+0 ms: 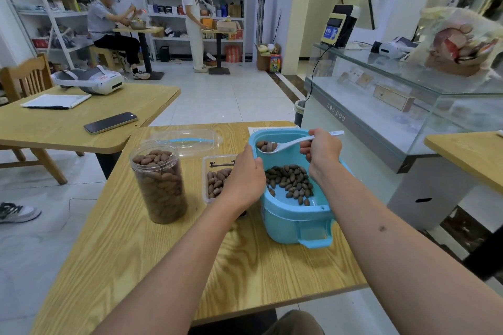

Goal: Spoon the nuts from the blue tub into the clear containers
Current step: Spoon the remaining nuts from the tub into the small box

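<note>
On a wood-grain laminate table (130,247) stands a glossy blue plastic tub (295,221), rectangular with rounded corners and a latch tab on its near wall. A loose heap of brown, almond-shaped nuts (290,181) with matte shells lies on its floor. The right hand (322,148) curls its fingers round the handle of a smooth white ceramic-looking spoon (288,144), whose bowl carries a few nuts above the tub's far end, at about 11 o'clock from the heap. The left hand (246,175) grips the tub's left rim, thumb hooked over the edge. Just beside that hand, at 9 o'clock from the tub, sits a shallow clear rectangular box (211,185) partly filled with nuts. Further toward 9 o'clock stands a tall clear cylindrical jar (159,181), uncapped and nearly full. Behind them, at 12 o'clock from the jar, lies a clear lid (187,141) with a blue strip.
</note>
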